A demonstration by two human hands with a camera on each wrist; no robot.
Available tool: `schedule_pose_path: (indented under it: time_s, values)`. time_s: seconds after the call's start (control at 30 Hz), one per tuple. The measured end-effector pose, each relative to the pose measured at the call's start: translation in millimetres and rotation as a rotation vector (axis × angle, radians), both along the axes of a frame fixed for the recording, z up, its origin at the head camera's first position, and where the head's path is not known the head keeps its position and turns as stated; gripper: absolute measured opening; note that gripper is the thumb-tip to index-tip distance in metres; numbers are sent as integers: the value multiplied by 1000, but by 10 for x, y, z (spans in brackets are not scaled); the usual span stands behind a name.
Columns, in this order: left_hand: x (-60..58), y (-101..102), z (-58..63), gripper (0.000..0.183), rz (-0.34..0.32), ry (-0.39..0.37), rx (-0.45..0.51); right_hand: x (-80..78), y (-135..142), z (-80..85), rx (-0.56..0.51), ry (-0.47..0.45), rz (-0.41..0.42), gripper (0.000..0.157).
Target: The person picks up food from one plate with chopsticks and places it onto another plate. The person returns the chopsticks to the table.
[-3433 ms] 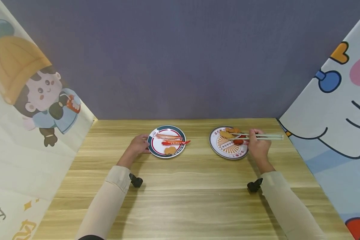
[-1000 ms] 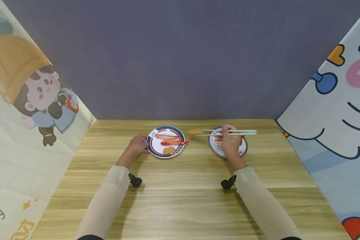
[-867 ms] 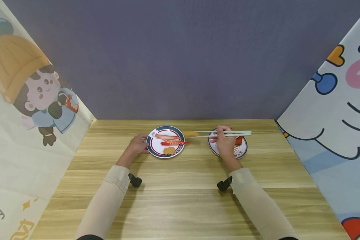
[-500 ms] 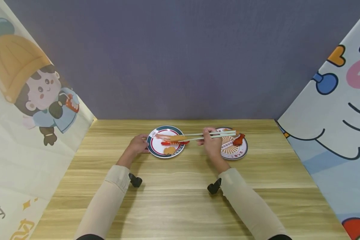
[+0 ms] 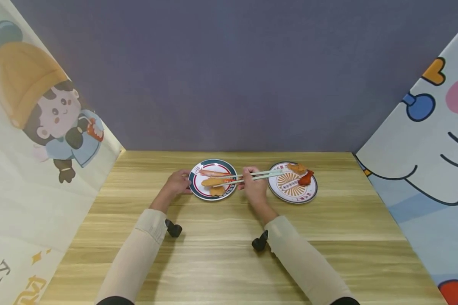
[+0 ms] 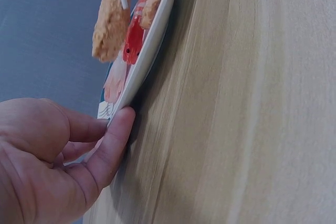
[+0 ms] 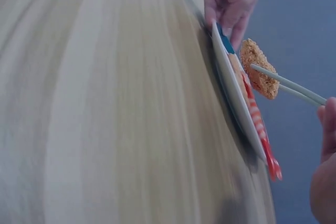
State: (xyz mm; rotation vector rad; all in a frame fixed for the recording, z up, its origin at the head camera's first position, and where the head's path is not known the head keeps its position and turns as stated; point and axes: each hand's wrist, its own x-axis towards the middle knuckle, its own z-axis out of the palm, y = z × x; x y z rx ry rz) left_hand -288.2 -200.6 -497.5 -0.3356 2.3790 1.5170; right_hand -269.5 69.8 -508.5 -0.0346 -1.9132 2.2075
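Note:
My left hand (image 5: pixel 177 184) pinches the near-left rim of a white plate (image 5: pixel 207 197) with a dark green edge, thumb and fingertips at the rim in the left wrist view. In my right hand (image 5: pixel 256 191) is a pair of pale green chopsticks (image 5: pixel 269 174). Their tips grip a golden-brown breaded piece (image 6: pixel 111 22), which hangs just above that plate. Below it lie a red striped shrimp (image 6: pixel 133 40), a pale pink long piece (image 6: pixel 115 81) and a small breaded nugget (image 5: pixel 217 191). The right wrist view shows the breaded piece (image 7: pixel 257 67) close beside the shrimp.
To the right stands a second white plate (image 5: pixel 290 188) with a sunburst print, holding another breaded piece (image 5: pixel 297 168) and a reddish-brown glazed piece (image 5: pixel 306 178). The wooden table (image 5: pixel 221 262) ends at a grey back panel (image 5: pixel 229 84), with printed panels at both sides.
My right hand has carried the breaded piece in the chopsticks leftward from the right plate to over the left plate. The left hand has stayed at its plate's rim.

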Motion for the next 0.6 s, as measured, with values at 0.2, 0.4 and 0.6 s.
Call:
schedule_pose_path:
  time_s: [0.2,0.4,0.6]
  values:
    - [-1,11,12,52,6,6,5,36,-111,-49,14,4,7,26]
    - [18,17,21,52,8,12,5,80,-222,-77,47,-25,26,27]
    - [21,21,19,51,4,19,-7,94,-252,-94,27,-39,28,27]
